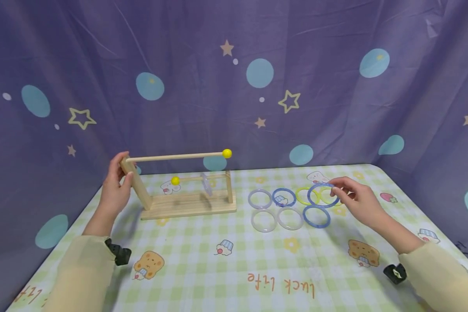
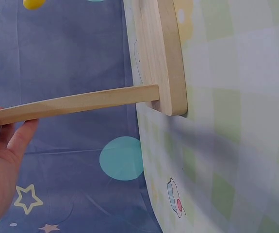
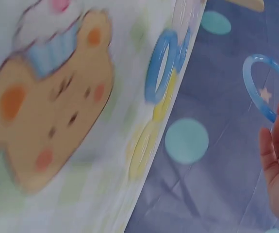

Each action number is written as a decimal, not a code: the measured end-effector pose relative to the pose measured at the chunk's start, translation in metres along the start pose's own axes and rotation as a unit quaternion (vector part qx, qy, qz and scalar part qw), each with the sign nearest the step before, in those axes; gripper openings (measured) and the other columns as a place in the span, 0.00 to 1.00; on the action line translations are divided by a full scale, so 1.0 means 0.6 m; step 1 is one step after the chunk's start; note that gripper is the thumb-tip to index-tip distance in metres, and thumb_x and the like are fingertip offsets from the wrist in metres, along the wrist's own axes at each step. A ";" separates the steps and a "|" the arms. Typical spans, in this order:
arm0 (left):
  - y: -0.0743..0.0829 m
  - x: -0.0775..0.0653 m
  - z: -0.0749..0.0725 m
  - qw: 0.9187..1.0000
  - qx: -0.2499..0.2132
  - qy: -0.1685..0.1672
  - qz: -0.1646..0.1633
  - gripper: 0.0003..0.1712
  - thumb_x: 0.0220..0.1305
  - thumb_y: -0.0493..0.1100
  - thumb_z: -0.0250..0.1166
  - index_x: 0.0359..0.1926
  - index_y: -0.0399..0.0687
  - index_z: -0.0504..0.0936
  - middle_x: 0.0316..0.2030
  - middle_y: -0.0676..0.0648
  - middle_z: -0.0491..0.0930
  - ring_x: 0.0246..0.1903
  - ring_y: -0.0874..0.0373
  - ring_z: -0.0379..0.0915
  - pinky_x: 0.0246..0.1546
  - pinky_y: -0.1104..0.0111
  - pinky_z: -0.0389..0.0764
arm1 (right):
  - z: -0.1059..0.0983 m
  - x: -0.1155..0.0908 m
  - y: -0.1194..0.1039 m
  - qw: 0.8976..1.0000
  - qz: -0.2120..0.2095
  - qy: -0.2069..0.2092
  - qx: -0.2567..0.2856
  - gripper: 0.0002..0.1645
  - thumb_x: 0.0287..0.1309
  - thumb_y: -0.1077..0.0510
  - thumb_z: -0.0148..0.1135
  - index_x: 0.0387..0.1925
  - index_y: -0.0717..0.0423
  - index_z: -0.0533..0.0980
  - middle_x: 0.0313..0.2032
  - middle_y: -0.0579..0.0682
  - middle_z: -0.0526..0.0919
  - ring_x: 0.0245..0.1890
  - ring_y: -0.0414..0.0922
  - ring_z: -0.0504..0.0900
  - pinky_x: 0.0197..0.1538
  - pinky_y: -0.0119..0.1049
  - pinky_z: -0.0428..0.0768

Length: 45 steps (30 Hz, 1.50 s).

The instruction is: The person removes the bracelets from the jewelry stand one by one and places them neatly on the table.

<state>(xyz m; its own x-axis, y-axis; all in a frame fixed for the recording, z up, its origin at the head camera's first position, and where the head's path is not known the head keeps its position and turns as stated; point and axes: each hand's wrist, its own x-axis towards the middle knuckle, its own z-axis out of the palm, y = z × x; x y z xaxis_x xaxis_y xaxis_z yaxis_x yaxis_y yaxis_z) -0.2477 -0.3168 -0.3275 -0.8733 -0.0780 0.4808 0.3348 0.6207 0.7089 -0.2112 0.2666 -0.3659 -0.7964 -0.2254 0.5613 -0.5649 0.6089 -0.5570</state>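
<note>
My left hand (image 1: 117, 186) grips the top of the tall left post (image 1: 138, 186) of a wooden ring stand (image 1: 187, 206). From that post a long rod with a yellow ball (image 1: 227, 153) at its tip reaches right. A lower rod comes off the shorter right post (image 1: 229, 187), and a clear ring (image 1: 206, 184) hangs on it. My right hand (image 1: 359, 201) pinches a blue ring (image 1: 323, 183) by its right edge, raised above the other rings. In the right wrist view the blue ring (image 3: 250, 80) is tilted between thumb and fingers.
Several rings lie in two rows right of the stand: clear ones (image 1: 264, 211), blue ones (image 1: 316, 205) and yellow ones (image 1: 297, 196). A green checked cloth (image 1: 203, 281) covers the table. Purple curtain (image 1: 316, 112) hangs behind and at both sides.
</note>
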 end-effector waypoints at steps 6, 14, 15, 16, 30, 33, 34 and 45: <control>0.001 0.001 -0.001 1.000 -0.001 -0.003 0.003 0.33 0.74 0.29 0.45 0.75 0.54 0.50 0.61 0.30 0.66 0.65 0.34 0.58 0.56 0.38 0.66 | -0.033 -0.014 0.029 0.999 0.013 -0.007 -0.029 0.10 0.66 0.67 0.57 0.47 0.58 0.79 0.29 0.47 0.81 0.22 0.36 0.74 0.22 0.26 0.71; -0.002 0.004 0.003 1.000 -0.006 -0.007 -0.003 0.34 0.74 0.30 0.45 0.75 0.57 0.50 0.62 0.31 0.66 0.65 0.34 0.57 0.56 0.38 0.66 | -0.059 -0.031 0.072 0.996 0.033 -0.043 -0.076 0.09 0.65 0.67 0.57 0.45 0.62 0.78 0.27 0.47 0.81 0.23 0.39 0.75 0.21 0.30 0.69; -0.002 0.004 0.003 1.000 -0.007 -0.007 -0.005 0.34 0.74 0.30 0.45 0.75 0.57 0.50 0.62 0.31 0.66 0.65 0.34 0.57 0.56 0.38 0.66 | -0.060 -0.033 0.076 0.995 0.035 -0.050 -0.078 0.08 0.65 0.68 0.57 0.45 0.63 0.78 0.27 0.48 0.81 0.23 0.39 0.76 0.22 0.30 0.69; -0.003 0.004 0.003 1.000 -0.008 -0.007 -0.006 0.34 0.74 0.30 0.45 0.75 0.57 0.50 0.62 0.31 0.66 0.65 0.34 0.57 0.57 0.38 0.66 | -0.062 -0.034 0.079 0.994 0.036 -0.058 -0.081 0.08 0.65 0.68 0.58 0.45 0.63 0.78 0.27 0.48 0.81 0.23 0.39 0.76 0.22 0.30 0.69; -0.003 0.003 0.000 1.000 -0.005 0.000 0.006 0.33 0.74 0.29 0.45 0.74 0.54 0.50 0.61 0.31 0.67 0.65 0.35 0.58 0.58 0.39 0.65 | -0.061 -0.039 0.103 0.984 0.070 -0.132 -0.099 0.06 0.64 0.66 0.58 0.42 0.62 0.78 0.26 0.41 0.80 0.25 0.37 0.75 0.25 0.30 0.72; -0.004 0.003 -0.001 1.000 -0.004 0.002 0.011 0.33 0.74 0.29 0.46 0.74 0.54 0.51 0.61 0.31 0.67 0.64 0.35 0.58 0.58 0.39 0.64 | -0.059 -0.037 0.108 0.983 0.071 -0.130 -0.105 0.06 0.64 0.67 0.58 0.42 0.61 0.78 0.25 0.40 0.80 0.25 0.35 0.74 0.25 0.30 0.71; -0.004 0.003 -0.001 1.000 -0.003 0.003 0.012 0.33 0.74 0.29 0.46 0.74 0.54 0.51 0.61 0.31 0.68 0.64 0.35 0.59 0.59 0.39 0.64 | -0.058 -0.036 0.110 0.983 0.071 -0.130 -0.107 0.06 0.63 0.67 0.59 0.41 0.61 0.78 0.25 0.40 0.80 0.25 0.34 0.73 0.24 0.30 0.71; -0.001 0.001 -0.001 1.000 -0.009 0.008 0.014 0.33 0.73 0.29 0.47 0.74 0.53 0.52 0.60 0.30 0.69 0.64 0.36 0.60 0.60 0.41 0.64 | -0.050 -0.032 0.138 0.968 0.103 -0.203 -0.109 0.04 0.63 0.66 0.61 0.39 0.61 0.78 0.27 0.44 0.79 0.21 0.36 0.70 0.24 0.31 0.69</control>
<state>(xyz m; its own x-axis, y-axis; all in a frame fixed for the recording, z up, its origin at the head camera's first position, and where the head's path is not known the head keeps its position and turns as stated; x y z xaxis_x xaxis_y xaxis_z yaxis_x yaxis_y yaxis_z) -0.2479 -0.3180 -0.3274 -0.8579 -0.0741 0.5084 0.3648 0.6090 0.7043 -0.2362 0.3440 -0.4041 -0.9318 -0.3348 0.1403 -0.3606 0.8084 -0.4652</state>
